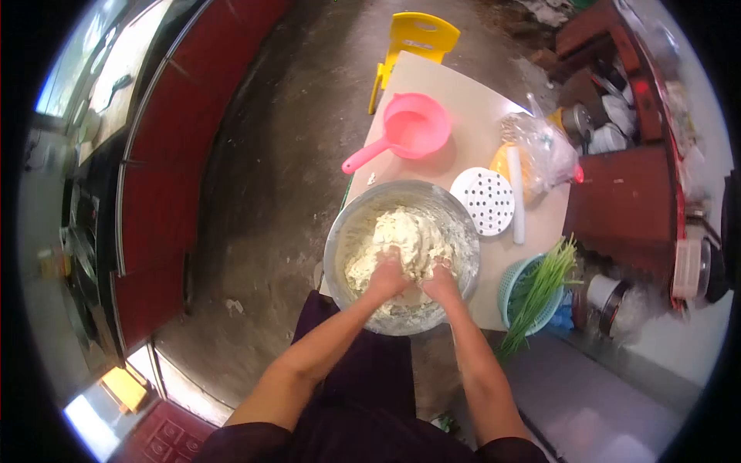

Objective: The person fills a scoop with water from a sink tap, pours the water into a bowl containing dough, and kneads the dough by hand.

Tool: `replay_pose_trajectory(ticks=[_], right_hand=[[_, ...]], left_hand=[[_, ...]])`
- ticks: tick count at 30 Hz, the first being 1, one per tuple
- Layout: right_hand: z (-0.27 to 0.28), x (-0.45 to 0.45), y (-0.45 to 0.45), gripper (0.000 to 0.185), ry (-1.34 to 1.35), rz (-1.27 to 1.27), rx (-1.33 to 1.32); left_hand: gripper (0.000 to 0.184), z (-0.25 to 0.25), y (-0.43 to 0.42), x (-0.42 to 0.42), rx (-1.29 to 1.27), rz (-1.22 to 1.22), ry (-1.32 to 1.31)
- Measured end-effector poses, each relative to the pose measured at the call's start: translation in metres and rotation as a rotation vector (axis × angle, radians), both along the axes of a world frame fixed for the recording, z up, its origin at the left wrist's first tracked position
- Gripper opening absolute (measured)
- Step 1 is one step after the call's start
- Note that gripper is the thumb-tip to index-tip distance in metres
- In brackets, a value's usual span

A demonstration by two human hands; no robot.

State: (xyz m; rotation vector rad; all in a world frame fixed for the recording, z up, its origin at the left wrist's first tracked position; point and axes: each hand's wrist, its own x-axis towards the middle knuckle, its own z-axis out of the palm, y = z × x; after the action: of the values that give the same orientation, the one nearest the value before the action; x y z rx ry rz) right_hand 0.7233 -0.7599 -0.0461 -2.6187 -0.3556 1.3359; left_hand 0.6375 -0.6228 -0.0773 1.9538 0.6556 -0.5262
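Both left hand (388, 276) and right hand (441, 284) are pressing dough (403, 230) in the bowl (465, 251), near-left on the table (463, 92), finger closure unclear; heels should be folding crumbs inward.

Moderate, fairly even light covers the bench (421, 77) — glare whitens the window (73, 58) at upper left and the floor patch at lower left. Wide-angle distortion bends the edges into black corners; fine detail looks soft, the hands (413, 279) slightly blurred.
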Motion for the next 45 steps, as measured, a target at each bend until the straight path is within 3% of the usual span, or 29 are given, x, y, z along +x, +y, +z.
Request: replay_pose_trajectory(ticks=[2, 3, 4, 6, 9, 10, 13, 14, 16, 18, 19, 21, 23, 24, 26, 27, 30, 32, 34, 38, 41, 42, 45], right_hand=[[-0.006, -0.029, -0.029, 0.057, -0.255, -0.067, 0.172], [-0.008, -0.042, -0.041, 0.055, -0.385, -0.089, 0.256], [0.002, -0.053, -0.046, 0.053, -0.309, -0.244, 0.324], [0.019, -0.075, -0.049, 0.049, -0.156, -0.547, 0.465], [-0.010, -0.129, -0.043, 0.040, 0.248, -1.447, 0.836], [-0.020, -0.133, -0.036, 0.040, 0.327, -1.408, 0.821], [-0.074, -0.155, -0.018, 0.037, 0.466, -1.263, 0.816], [-0.125, -0.171, -0.017, 0.034, 0.439, -1.197, 0.851], [-0.098, -0.160, -0.002, 0.030, 0.046, -0.487, 0.689], [-0.117, -0.164, 0.001, 0.025, 0.369, -1.163, 0.896], [-0.106, -0.163, 0.000, 0.027, 0.381, -1.212, 0.906], [-0.079, -0.160, 0.001, 0.035, 0.401, -1.313, 0.925], [0.004, -0.111, 0.028, 0.035, 0.664, -1.899, 1.008], [0.014, -0.102, 0.018, 0.035, 0.744, -1.809, 1.105], [0.046, -0.073, 0.014, 0.035, 0.776, -1.838, 0.920], [0.054, -0.064, 0.012, 0.035, 0.794, -1.846, 0.825], [0.054, -0.055, -0.003, 0.033, 0.434, -1.244, 0.704], [0.046, -0.053, -0.006, 0.032, -0.006, -0.647, 0.351], [0.037, -0.051, -0.005, 0.030, -0.226, -0.383, 0.151], [0.005, -0.054, -0.004, 0.030, -0.199, -0.461, 0.099], [-0.009, -0.051, -0.003, 0.032, -0.125, -0.430, 0.136], [-0.012, -0.053, -0.001, 0.033, -0.096, -0.417, 0.154], [-0.029, -0.056, -0.006, 0.037, -0.046, -0.442, 0.226]], left_hand=[[0.083, -0.002, 0.020, -0.030, -0.314, 0.093, -0.208], [0.086, 0.000, 0.029, -0.039, -0.318, 0.104, -0.238], [0.089, 0.006, 0.039, -0.046, -0.322, 0.115, -0.267], [0.094, 0.015, 0.055, -0.053, -0.015, 0.046, -0.191], [0.101, 0.000, 0.068, -0.045, 0.136, 0.012, 0.001], [0.105, -0.012, 0.071, -0.037, 0.038, 0.013, 0.110], [0.100, -0.040, 0.054, -0.031, 0.169, -0.126, 0.174], [0.096, -0.044, 0.054, -0.029, -0.101, 0.051, 0.211], [0.086, -0.044, 0.053, -0.036, -0.639, 0.385, 0.285], [0.080, -0.030, 0.047, -0.039, -0.714, 0.448, 0.232], [0.078, -0.017, 0.042, -0.037, -0.759, 0.480, 0.201], [0.076, 0.020, 0.038, -0.031, -0.413, 0.299, 0.160], [0.073, 0.049, 0.034, -0.025, -0.160, 0.134, -0.029], [0.071, 0.059, 0.030, -0.023, -0.087, 0.057, -0.187], [0.064, 0.084, 0.027, -0.018, -0.066, -0.102, -0.418], [0.063, 0.086, 0.031, -0.008, -0.005, -0.196, -0.370], [0.058, 0.087, 0.042, 0.031, 0.173, -0.470, -0.322], [0.051, 0.087, 0.043, 0.045, 0.271, -0.650, -0.377], [0.041, 0.096, 0.034, 0.060, 0.335, -0.801, -0.336], [0.025, 0.056, 0.021, 0.069, 0.397, -0.997, -0.523], [0.021, 0.023, 0.004, 0.065, 0.481, -1.184, -0.491], [0.020, 0.012, 0.001, 0.062, 0.453, -1.109, -0.587], [0.021, 0.021, -0.013, 0.082, 0.381, -1.215, -0.277]])
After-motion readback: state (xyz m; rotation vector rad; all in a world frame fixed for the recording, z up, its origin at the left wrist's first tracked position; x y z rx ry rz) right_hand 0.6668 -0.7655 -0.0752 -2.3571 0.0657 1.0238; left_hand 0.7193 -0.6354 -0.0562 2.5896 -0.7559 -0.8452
